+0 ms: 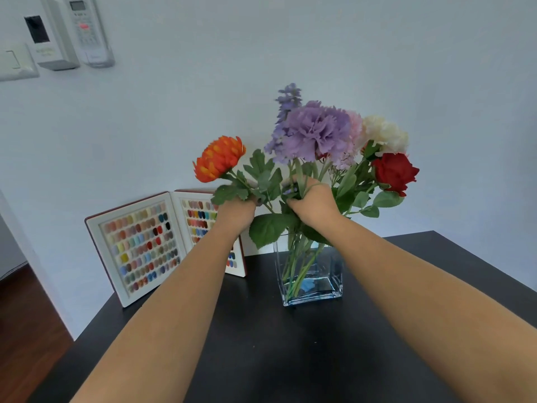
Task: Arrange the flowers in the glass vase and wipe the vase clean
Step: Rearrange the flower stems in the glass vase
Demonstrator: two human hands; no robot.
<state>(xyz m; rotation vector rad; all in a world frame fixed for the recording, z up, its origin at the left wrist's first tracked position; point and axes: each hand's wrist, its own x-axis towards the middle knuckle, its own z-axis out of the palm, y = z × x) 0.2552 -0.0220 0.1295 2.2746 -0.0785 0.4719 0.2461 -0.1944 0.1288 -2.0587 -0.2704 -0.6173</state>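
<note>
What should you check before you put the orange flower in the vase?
1. Left hand grips the orange flower stem: ok.
2. Right hand holds the bunch steady: ok.
3. Bunch stems inside the vase: ok.
4. Vase upright on the table: ok.
5. Room in the vase mouth for one more stem: cannot tell, leaves hide it.
6. Wiping cloth close by: not ok, none in view.

Single head-worn wide-angle view, looking forward and slightly down across a black table (290,359) toward a white wall (290,48); forearms reach in from close below.
</note>
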